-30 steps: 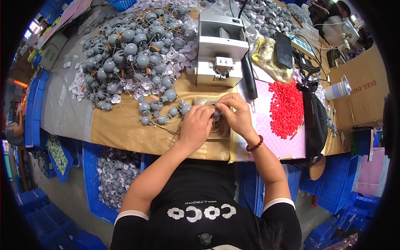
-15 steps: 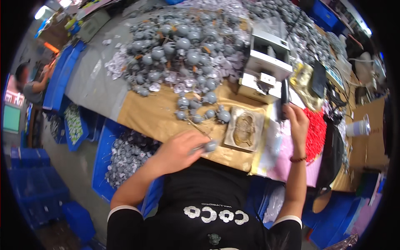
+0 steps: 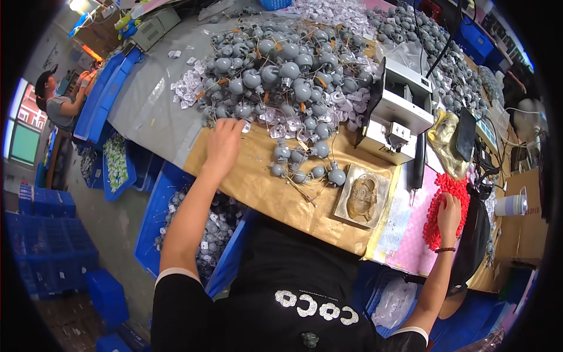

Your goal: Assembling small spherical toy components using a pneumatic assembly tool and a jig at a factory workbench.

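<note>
My left hand [image 3: 223, 146] reaches to the near left edge of a heap of grey balls [image 3: 289, 70] with thin wires and orange bits. Its fingers are bent close together beside a small white piece [image 3: 246, 127]; their grasp is hidden. On the right, my right hand [image 3: 449, 215] dips into a pile of small red pieces [image 3: 433, 230], fingertips drawn together and partly buried. Between the hands, several grey balls [image 3: 336, 176] lie on brown paper [image 3: 258, 182]. Right of them sits a square metal block [image 3: 352, 218] with an amber, rounded hollow.
A white machine [image 3: 404, 105] stands behind the block, with a black rod-shaped tool [image 3: 418, 164] with a thin tip beside it. A blue bin [image 3: 153, 234] of grey parts sits below the left table edge. A white cup [image 3: 511, 205] stands far right. Another person [image 3: 58, 97] works far left.
My left hand has moved from the near table edge, where it held a grey ball, to the heap. My right hand has left the black tool and moved down into the red pieces.
</note>
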